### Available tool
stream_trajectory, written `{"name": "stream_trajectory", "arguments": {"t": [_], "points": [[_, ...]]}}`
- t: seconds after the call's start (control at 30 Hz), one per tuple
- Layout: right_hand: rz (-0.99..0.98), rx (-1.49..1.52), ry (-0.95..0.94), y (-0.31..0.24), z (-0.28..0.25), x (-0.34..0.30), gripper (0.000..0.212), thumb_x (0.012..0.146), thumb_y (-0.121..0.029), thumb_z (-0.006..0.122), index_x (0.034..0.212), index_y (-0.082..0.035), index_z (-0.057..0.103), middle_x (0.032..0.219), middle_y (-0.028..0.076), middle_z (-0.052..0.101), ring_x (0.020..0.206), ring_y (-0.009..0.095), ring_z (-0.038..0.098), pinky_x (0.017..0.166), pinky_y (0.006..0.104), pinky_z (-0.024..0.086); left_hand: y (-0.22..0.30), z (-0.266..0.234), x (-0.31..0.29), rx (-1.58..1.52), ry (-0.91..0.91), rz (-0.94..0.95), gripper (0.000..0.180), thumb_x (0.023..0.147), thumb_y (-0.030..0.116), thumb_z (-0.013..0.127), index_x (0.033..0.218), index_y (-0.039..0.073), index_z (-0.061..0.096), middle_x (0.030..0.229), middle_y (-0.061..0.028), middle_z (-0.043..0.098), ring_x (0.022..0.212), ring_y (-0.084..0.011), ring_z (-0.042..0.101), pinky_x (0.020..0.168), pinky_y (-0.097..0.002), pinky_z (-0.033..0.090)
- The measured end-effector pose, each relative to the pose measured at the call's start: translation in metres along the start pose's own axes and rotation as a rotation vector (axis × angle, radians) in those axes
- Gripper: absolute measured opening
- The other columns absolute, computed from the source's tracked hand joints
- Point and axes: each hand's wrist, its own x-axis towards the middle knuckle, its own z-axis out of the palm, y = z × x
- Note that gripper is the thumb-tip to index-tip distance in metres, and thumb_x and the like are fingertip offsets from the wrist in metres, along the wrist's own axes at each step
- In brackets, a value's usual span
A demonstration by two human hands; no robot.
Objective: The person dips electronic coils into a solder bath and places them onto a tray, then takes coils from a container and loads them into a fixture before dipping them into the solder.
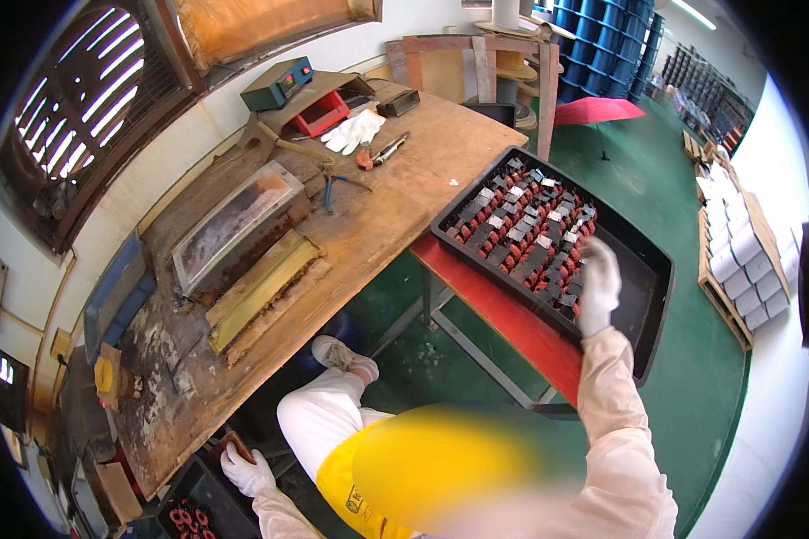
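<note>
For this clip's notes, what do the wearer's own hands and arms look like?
The left hand and right hand both wear white gloves; the right one is slightly blurred. Long, loose, pale beige sleeves cover the arms: the left sleeve and the right sleeve, which looks wrinkled and paler toward the upper arm. No cables or markings show on either.

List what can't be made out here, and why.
Head view: right hand, blurred; can't tell whether it holds anything.
Head view: left hand, partly covering a reddish thing; grip unclear.
Head view: lower tray, cut off by the lower edge; full contents unseen.
Head view: yellow clothing, blurred; detail lost.
Head view: parts in the large tray, too small for fine detail.
</note>
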Motion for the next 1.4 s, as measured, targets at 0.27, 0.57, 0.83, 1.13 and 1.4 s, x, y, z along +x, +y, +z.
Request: {"name": "stream_trajectory", "arguments": {"t": [0.27,0.57,0.83,1.13,1.4], "points": [[-0.805,-0.232,-1.085,-0.008,0.088,-0.08,0.025,0.075,-0.029,0.073,0.091,-0.011,0.066,0.105,0.006,0.062,0.118,0.028,0.055,0.103,0.0461,0.044,0.019,-0.047,0.024,-0.082,-0.379,-0.06,0.059,0.08,0.021,0.072,0.134,0.008,0.051,0.131,-0.0175,0.05,0.121,-0.0378,0.048,0.103,-0.0463,0.041],[-0.938,-0.333,-0.998,0.055,0.143,-0.086,0.026,0.065,-0.034,0.073,0.07,-0.009,0.069,0.085,0.006,0.066,0.11,0.029,0.059,0.107,0.0439,0.042,-0.006,-0.15,-0.008,-0.298,-0.243,0.104,0.043,0.09,0.015,0.064,0.13,0.002,0.055,0.138,-0.019,0.048,0.127,-0.0361,0.046,0.109,-0.0433,0.037],[-0.824,-0.275,-0.97,0.042,0.139,-0.084,0.028,0.065,-0.036,0.073,0.068,-0.009,0.072,0.075,0.005,0.066,0.102,0.025,0.062,0.107,0.0416,0.042,-0.031,-0.195,-0.049,0.061,-0.192,0.0,0.051,0.094,0.041,0.06,0.125,0.0,0.061,0.117,-0.0258,0.062,0.109,-0.0418,0.059,0.101,-0.0463,0.045],[-0.836,-0.316,-1.03,0.041,0.14,-0.085,0.027,0.068,-0.037,0.072,0.065,-0.01,0.073,0.061,0.005,0.062,0.084,0.023,0.065,0.109,0.0414,0.041,-0.021,-0.155,-0.092,0.097,-0.175,-0.142,0.051,0.093,0.036,0.06,0.127,-0.003,0.058,0.118,-0.0245,0.063,0.112,-0.0404,0.059,0.101,-0.0447,0.045],[-0.872,-0.226,-1.012,0.025,0.148,-0.071,0.031,0.066,-0.031,0.075,0.087,-0.009,0.069,0.094,0.008,0.066,0.108,0.027,0.059,0.112,0.0467,0.039,-0.046,-0.134,-0.095,-0.11,-0.356,-0.44,0.059,0.095,0.03,0.058,0.139,-0.007,0.044,0.138,-0.026,0.05,0.128,-0.041,0.047,0.11,-0.0451,0.036]]}}
